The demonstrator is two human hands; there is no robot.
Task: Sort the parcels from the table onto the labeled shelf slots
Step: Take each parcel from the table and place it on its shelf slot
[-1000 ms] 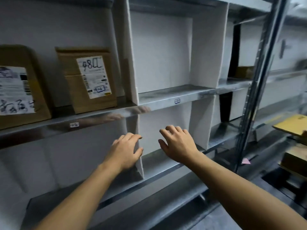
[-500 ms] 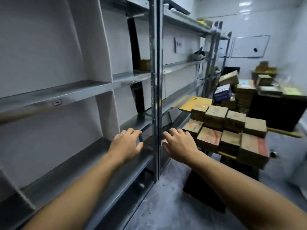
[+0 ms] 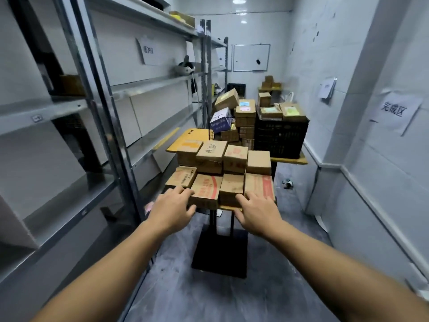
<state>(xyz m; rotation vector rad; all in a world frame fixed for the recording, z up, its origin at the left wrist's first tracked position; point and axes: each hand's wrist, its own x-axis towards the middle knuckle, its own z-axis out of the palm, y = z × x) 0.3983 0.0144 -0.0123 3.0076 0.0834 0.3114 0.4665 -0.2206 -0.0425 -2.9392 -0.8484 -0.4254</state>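
While parcels (image 3: pixel 222 168) crowd table (image 3: pixel 290 161), both empty hands (image 3: pixel 173 209) hover near.

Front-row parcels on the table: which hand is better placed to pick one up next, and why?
Left, marginally. The left hand already rests its fingers on a front-row parcel; the right hand sits at the table edge.

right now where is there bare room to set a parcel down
The shelf bays on the left look bare, between the grey uprights and white dividers. The far left corner of the yellow table is free, behind the box marked Align. The near tabletop is packed with parcels edge to edge, where the left hand and right hand reach. The black crate is piled too.
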